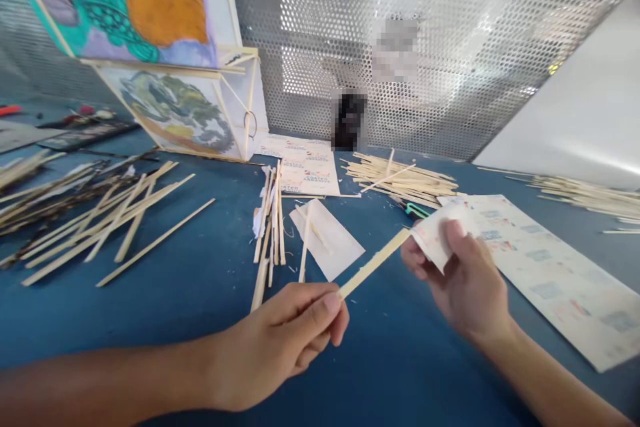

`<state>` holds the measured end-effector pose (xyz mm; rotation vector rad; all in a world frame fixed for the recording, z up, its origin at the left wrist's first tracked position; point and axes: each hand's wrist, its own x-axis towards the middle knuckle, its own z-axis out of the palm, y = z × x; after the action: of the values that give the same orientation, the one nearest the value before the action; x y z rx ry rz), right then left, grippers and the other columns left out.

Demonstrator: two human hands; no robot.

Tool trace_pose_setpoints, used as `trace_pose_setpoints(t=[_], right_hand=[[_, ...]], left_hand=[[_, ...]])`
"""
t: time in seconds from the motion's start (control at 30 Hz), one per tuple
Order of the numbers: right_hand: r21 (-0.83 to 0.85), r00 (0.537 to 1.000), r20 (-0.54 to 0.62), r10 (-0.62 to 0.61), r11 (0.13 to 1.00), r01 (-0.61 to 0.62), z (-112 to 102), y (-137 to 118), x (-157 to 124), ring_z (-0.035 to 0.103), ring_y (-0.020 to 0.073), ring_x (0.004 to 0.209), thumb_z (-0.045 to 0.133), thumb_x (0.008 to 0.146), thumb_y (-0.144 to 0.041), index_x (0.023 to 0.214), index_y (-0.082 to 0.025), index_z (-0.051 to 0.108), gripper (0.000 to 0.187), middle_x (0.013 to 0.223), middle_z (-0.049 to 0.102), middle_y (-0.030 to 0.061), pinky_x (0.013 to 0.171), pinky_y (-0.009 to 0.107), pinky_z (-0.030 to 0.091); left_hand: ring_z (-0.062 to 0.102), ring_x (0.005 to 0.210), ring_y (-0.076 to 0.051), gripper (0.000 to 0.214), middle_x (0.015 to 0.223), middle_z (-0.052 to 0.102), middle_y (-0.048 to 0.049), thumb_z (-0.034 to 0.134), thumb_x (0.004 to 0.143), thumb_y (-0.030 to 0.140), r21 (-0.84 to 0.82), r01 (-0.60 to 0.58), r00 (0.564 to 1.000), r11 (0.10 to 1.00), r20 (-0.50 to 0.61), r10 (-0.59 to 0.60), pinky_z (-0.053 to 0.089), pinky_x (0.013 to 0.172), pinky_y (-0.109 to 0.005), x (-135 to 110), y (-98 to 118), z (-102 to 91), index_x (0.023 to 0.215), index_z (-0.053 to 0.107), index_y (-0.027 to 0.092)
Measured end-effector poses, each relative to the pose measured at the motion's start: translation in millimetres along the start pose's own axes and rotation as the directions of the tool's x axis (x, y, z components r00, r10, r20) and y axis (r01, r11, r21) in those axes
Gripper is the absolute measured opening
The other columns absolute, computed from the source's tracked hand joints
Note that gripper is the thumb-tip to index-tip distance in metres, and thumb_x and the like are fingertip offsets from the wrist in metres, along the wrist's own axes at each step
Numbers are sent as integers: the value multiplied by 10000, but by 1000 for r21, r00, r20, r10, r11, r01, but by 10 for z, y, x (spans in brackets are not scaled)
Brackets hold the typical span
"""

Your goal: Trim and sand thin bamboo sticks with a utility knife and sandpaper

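Left hand (300, 333), one: lies nearest us, forearm entering from the lower left, thumb and curled fingers pinched on the near end of a flat wooden strip (374, 265). Strip, one: held above the blue desk (210, 293), long axis running from the left fingers up and rightward, away from us, straight toward the right hand (467, 280). Right hand, one: beyond the strip's far end, thumb pressing a folded pale sheet (434, 239) against the fingers. Strip and sheet meet at that far end (whether the fold grips the wood or merely covers it, we cannot tell). We record the left hand as nearer the strip's body, the right as nearer its tip.

Beyond, on the desk: one printed sheet (560, 287), slanting off to the right of the right hand; one pale square of paper (340, 250), sticks upon it; loose sticks (107, 230) to the left; a further stick pile (405, 177) past both hands. Farther: one painted panel frame (175, 113), upright. Last: perforated metal screen (310, 47), behind all.
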<state>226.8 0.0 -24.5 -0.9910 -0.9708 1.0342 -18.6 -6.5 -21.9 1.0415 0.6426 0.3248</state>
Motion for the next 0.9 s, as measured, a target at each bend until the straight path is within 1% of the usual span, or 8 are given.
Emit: trace_pose_setpoints(t=[0.1,0.17,0.27,0.4,0.53,0.63,0.77,0.9], right_hand=[[-20,998,55,9,1000,-8,-30,13,-7,484,162,542,692,886,-570,795,-209,718,373,629,568,32,454,300,302],[-15,999,53,10,1000,-9,-34,23,-37,491,160,542,688,890,-564,808,-216,714,358,665,578,32,453,303,299],[11,1000,-24,-16,1000,16,-6,10,-57,501,142,544,672,905,-535,829,-215,710,331,769,627,40,451,292,321],[37,991,-108,-77,996,81,51,-37,-24,461,132,513,606,934,-518,754,-200,697,377,715,623,41,425,274,310],[-33,1000,20,16,999,-15,49,-17,-22,440,133,490,615,931,-558,782,-182,742,424,630,588,33,431,286,314],[-68,991,110,81,995,-74,8,26,-55,460,148,523,586,962,-560,830,-187,758,431,626,584,35,450,294,331],[-61,993,100,55,997,-49,-48,50,-85,482,151,552,546,997,-525,831,-202,752,417,741,656,59,468,304,351],[-127,992,117,50,991,-35,-78,61,-98,514,167,603,562,1002,-496,864,-213,753,368,841,713,77,508,313,400]], left_hand=[[146,494,-81,451,594,218,102,447,1041,581,-22,45,999,999,13,-45,119,457,-246,24,-3,-23,828,511,189],[145,491,-82,449,590,215,104,454,1037,586,-15,59,998,998,28,-58,120,460,-253,28,5,-39,835,510,189],[160,504,-86,454,598,233,100,446,1038,595,29,58,997,998,52,-60,141,476,-261,22,16,-53,861,526,185],[182,513,-87,465,615,259,96,437,1033,613,68,79,996,995,45,-82,156,485,-272,6,17,-60,873,530,186],[205,535,-93,472,638,280,90,422,1031,625,104,98,995,990,21,-101,182,506,-278,-4,19,-65,896,544,189],[222,546,-98,477,650,299,86,416,1029,631,139,104,994,985,7,-106,196,515,-280,-2,31,-58,900,551,192],[260,550,-97,470,649,330,83,409,1034,618,205,115,993,972,-19,-114,227,520,-265,-6,59,-25,902,560,193],[267,541,-97,488,622,323,82,417,1022,633,286,112,993,952,-63,-98,243,507,-241,-14,104,22,856,559,197]])
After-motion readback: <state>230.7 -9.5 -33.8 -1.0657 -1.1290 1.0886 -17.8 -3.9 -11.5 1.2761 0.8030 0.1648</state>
